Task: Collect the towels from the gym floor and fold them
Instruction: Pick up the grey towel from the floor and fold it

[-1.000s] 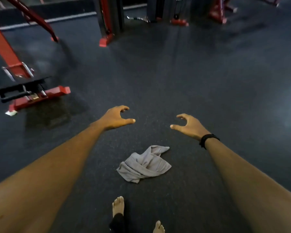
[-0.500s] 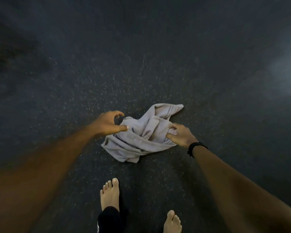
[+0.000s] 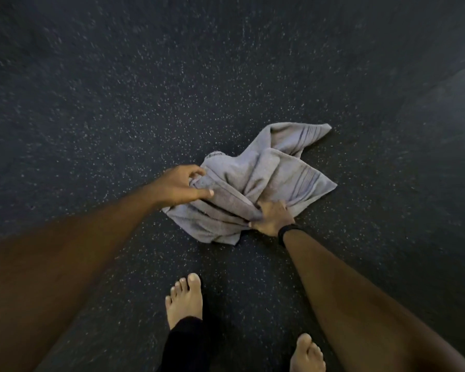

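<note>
Grey towel lies crumpled on the speckled dark floor. The left hand pinches its left fold; the right hand seemingly grips its near edge.

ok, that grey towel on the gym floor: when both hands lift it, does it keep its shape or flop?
Likely floppy: the grey towel lies crumpled in soft folds. Probably light for its bulk, since it bunches readily where the right hand grips it. The free corner away from the left hand will probably dangle. It should not slide much on the speckled floor.
</note>
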`<state>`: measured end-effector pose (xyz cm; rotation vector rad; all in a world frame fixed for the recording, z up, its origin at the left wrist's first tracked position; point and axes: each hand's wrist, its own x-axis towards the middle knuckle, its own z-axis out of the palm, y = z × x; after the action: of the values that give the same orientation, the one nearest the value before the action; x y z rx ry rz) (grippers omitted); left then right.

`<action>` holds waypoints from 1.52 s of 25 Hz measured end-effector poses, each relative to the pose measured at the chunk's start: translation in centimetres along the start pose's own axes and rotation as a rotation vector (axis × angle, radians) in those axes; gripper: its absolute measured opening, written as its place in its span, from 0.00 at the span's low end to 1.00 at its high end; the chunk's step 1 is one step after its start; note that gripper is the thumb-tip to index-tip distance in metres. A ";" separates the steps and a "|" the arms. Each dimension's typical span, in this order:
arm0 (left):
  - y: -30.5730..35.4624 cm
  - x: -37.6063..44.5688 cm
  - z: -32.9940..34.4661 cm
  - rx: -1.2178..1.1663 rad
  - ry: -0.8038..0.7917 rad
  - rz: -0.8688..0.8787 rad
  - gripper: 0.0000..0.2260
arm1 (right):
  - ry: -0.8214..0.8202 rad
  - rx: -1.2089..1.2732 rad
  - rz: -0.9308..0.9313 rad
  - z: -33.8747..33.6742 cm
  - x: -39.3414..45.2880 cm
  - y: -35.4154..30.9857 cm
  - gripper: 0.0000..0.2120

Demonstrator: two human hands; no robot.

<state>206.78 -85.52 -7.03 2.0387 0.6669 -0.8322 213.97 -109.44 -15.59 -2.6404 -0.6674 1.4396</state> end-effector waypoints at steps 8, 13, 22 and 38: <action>8.7 -7.4 -7.6 0.077 0.105 0.097 0.29 | 0.480 -0.045 -0.201 -14.7 -8.6 -2.0 0.17; 22.0 -18.0 -16.4 0.087 0.203 0.209 0.30 | 0.637 0.087 -0.253 -32.9 -21.3 -2.7 0.12; 49.3 -43.1 -30.8 0.003 0.465 0.526 0.30 | 0.723 -0.013 -0.299 -61.4 -54.4 -3.9 0.04; 83.1 -71.3 -33.4 0.193 0.375 1.260 0.30 | 1.444 -0.062 0.109 -73.4 -105.7 3.3 0.16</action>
<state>229.60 -112.71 101.84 2.2449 -0.5653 0.2421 225.18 -143.68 107.96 -2.8127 -0.3290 -0.6454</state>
